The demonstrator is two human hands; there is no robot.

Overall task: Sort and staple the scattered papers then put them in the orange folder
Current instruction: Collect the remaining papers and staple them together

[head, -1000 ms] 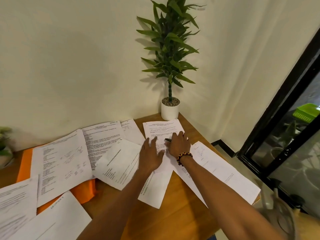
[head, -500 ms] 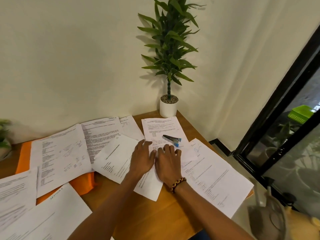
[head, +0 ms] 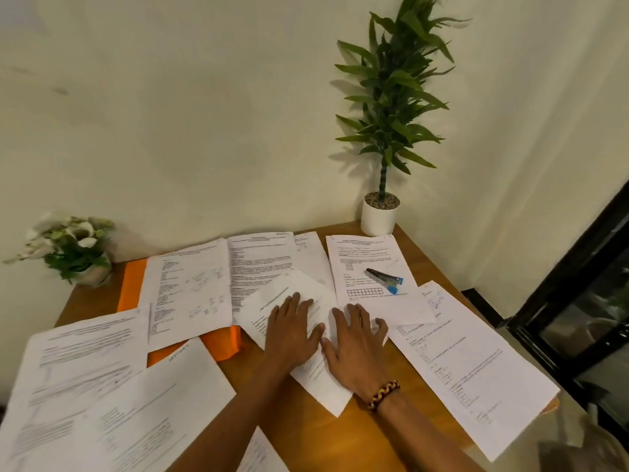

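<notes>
Several printed white sheets lie scattered over a wooden table (head: 299,434). My left hand (head: 291,330) and my right hand (head: 355,347) rest flat, fingers straight, side by side on a tilted sheet (head: 316,366) in the middle. A blue and black stapler (head: 384,279) lies on another sheet (head: 367,260) beyond my right hand, untouched. The orange folder (head: 131,287) lies at the left, mostly covered by papers; its corner (head: 223,342) shows near my left hand.
A tall green plant in a white pot (head: 379,216) stands at the table's far right corner. A small flowering plant (head: 73,250) sits at the far left. A dark-framed glass door (head: 578,301) is to the right. The wall runs along the table's back edge.
Both hands have drawn back toward me across the papers, uncovering the stapler. The view has swung left, so more of the left papers and the small plant show.
</notes>
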